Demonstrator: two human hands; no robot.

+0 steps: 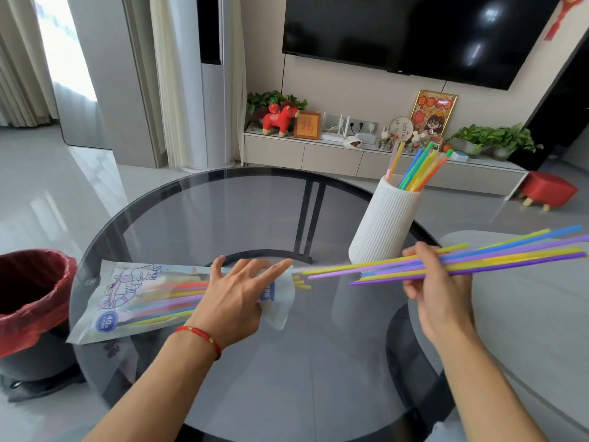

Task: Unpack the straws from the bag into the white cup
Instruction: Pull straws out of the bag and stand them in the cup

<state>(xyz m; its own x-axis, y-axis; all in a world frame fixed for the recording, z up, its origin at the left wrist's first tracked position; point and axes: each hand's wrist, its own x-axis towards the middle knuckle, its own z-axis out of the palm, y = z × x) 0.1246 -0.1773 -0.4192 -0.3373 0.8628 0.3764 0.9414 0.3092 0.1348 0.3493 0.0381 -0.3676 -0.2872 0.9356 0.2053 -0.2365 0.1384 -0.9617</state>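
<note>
The right hand [438, 290], at the right of the frame, is clamped around a bundle of straws [471, 260] (purple, yellow and blue), held nearly level above the glass table [223, 212]. The left hand [236, 295], fingers spread, presses flat on the open end of the plastic straw bag [134, 298], which lies on the table at centre left with more straws inside and a few yellow tips poking out. Just beyond the right hand stands the ribbed white cup [382, 224], already holding several straws upright. A bin with a red liner [28, 291] sits at the left edge.
</note>
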